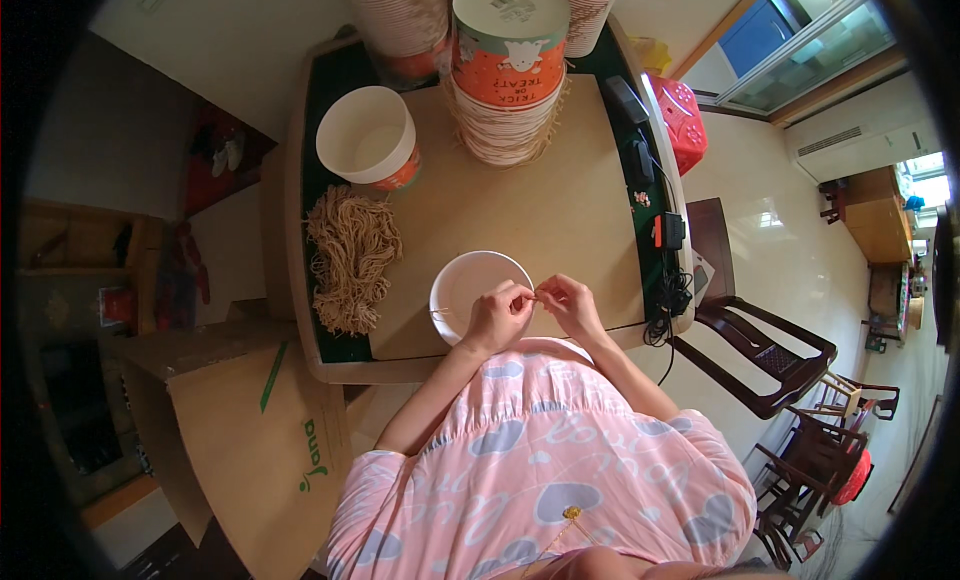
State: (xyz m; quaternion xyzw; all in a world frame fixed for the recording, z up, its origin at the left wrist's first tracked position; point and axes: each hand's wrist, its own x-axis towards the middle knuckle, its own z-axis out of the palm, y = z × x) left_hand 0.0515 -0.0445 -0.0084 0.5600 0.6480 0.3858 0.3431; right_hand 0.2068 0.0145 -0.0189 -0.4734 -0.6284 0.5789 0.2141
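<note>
A white paper bucket [462,280] stands at the near edge of the table, its open mouth facing up. A short bit of twine [440,312] shows at its left rim. My left hand [500,315] reaches over the bucket's right side, its fingers closed in a pinch. Beside it, just off the right rim, my right hand [568,306] is pinched too, and the fingertips of both hands nearly meet. What lies between them is too small to make out. A bundle of tan twine [352,260] lies at the table's left.
An orange-and-white bucket [366,138] stands behind the twine. Tall stacks of buckets [510,55] fill the table's far side. Black adapters and a cable [668,230] lie along the right edge. A cardboard box [250,420] is at lower left, a dark wooden chair [765,355] at right.
</note>
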